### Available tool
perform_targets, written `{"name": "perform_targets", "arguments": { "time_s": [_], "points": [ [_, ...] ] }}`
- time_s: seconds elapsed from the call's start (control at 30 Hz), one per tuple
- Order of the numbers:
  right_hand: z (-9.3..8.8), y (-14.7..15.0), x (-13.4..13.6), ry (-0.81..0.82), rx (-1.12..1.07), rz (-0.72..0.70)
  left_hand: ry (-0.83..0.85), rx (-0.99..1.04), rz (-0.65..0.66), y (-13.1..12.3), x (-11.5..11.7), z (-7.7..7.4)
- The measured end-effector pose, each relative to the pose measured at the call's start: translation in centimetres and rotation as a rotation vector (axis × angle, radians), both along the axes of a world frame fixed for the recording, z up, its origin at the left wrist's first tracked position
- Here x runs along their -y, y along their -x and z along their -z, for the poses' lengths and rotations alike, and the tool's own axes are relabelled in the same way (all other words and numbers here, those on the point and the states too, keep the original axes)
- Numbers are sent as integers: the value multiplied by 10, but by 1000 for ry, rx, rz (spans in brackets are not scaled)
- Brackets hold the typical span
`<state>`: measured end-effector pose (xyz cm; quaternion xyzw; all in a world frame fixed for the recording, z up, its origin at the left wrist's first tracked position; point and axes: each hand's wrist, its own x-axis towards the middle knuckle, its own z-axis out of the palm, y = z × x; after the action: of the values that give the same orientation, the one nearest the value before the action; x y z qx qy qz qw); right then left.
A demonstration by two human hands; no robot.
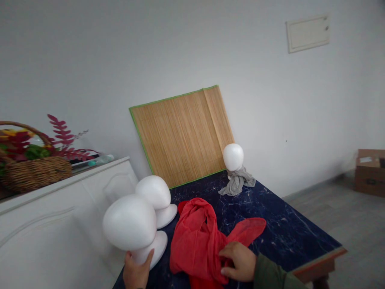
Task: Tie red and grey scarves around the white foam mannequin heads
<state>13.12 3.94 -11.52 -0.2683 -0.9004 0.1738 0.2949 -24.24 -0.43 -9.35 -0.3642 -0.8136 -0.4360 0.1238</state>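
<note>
My left hand (136, 269) grips the lower part of the nearest white mannequin head (130, 222), thumb and fingers on either side of its flared base. A second white mannequin head (153, 192) stands just behind it. A red scarf (194, 241) is bunched up in a raised, looped heap to their right, one end trailing rightward; whatever is under it is hidden. My right hand (239, 261) has its curled fingers closed on the right side of the scarf. At the table's far end, a third white mannequin head (233, 157) has a grey scarf (237, 181) around its base.
The table (279, 222) has a dark blue marbled top and a wooden edge. A bamboo mat (183, 136) leans against the wall behind. On the left, a white cabinet (75, 216) carries a wicker basket (39, 172) of artificial plants. Cardboard boxes (369, 176) stand on the floor at right.
</note>
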Motion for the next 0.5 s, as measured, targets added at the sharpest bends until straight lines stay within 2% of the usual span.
{"name": "perform_targets", "arguments": {
  "time_s": [0.1,0.27,0.33,0.4,0.47,0.5],
  "points": [
    [1,-2,5,41,-74,-159,-32,31,62,1,-12,4],
    [-8,-4,5,71,-178,-189,-38,12,114,6,-21,7],
    [-11,-2,7,17,-183,-105,-4,-46,95,7,-22,7],
    [-13,1,7,-20,-173,93,32,-95,46,6,-20,7],
    [-13,3,7,16,-119,286,66,-103,-9,3,-17,7],
    [-12,4,7,49,-81,333,84,-90,-38,1,-14,7]
  ]
}}
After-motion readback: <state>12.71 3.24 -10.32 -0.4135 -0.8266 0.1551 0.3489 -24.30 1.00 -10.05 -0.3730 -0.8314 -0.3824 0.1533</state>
